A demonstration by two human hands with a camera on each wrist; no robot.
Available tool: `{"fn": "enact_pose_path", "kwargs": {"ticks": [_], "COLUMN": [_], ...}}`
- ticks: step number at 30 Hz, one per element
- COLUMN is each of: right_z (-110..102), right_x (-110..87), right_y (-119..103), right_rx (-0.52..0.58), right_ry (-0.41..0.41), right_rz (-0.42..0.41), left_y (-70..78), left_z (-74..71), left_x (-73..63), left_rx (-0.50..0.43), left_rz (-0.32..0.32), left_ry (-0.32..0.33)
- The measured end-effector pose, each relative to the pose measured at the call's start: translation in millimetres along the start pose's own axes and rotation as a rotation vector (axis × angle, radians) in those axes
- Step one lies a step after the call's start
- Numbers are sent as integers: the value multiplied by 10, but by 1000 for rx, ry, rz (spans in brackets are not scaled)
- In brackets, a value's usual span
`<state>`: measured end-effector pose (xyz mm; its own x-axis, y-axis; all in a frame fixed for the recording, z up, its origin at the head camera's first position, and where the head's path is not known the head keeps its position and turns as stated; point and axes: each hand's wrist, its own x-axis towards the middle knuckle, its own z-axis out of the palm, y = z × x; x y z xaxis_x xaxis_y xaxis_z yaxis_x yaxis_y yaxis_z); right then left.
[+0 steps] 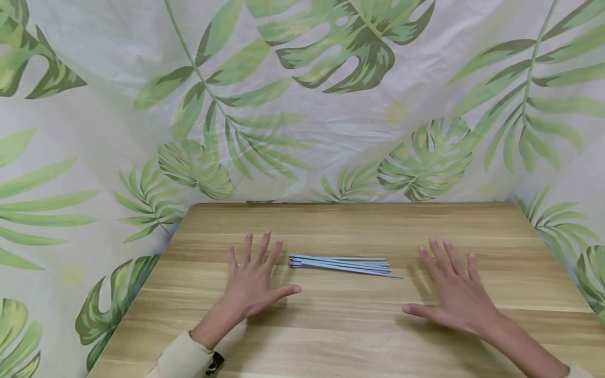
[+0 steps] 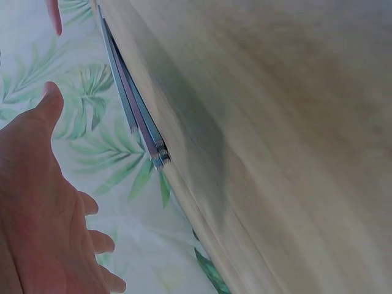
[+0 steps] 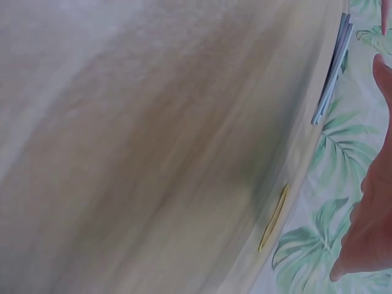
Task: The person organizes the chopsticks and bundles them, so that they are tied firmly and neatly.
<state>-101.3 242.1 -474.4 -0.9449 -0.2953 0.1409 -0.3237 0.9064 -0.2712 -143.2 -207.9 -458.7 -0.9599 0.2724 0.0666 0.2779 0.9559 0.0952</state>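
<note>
A loose bundle of slim blue and purple sticks, like chopsticks (image 1: 340,263), lies sideways on the wooden table, squared ends to the left and thinner ends to the right. On its left, my left hand (image 1: 250,286) hovers over the tabletop, fingers spread and thumb pointing toward the bundle. My right hand (image 1: 456,294) is held likewise on the other side, apart from the sticks. Both hold nothing. A thin yellow loop, like a rubber band (image 3: 274,217), lies on the table in the right wrist view; the right hand hides it in the head view.
The wood-grain table (image 1: 350,336) has rounded far corners. Behind it and along both sides hangs a pale leaf-patterned cloth (image 1: 345,142). A pale sleeve (image 1: 184,357) and a dark wristband (image 1: 215,362) show at the left wrist.
</note>
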Motion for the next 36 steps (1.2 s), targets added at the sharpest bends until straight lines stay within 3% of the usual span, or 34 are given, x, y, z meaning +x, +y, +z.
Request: {"fn": "enact_pose_path", "kwargs": {"ticks": [10, 22, 36], "right_z": [129, 212, 298], "right_x": [192, 487, 761], "right_y": [-72, -91, -165], "right_rx": [102, 94, 171], "right_ry": [-73, -86, -113], "right_rz": [-79, -156, -237], "left_y": [134, 201, 235], "left_z": [49, 232, 332], "left_x": [159, 364, 591], "left_rx": [-10, -80, -226], "left_rz": [71, 208, 326], "left_ry": [-18, -75, -99]}}
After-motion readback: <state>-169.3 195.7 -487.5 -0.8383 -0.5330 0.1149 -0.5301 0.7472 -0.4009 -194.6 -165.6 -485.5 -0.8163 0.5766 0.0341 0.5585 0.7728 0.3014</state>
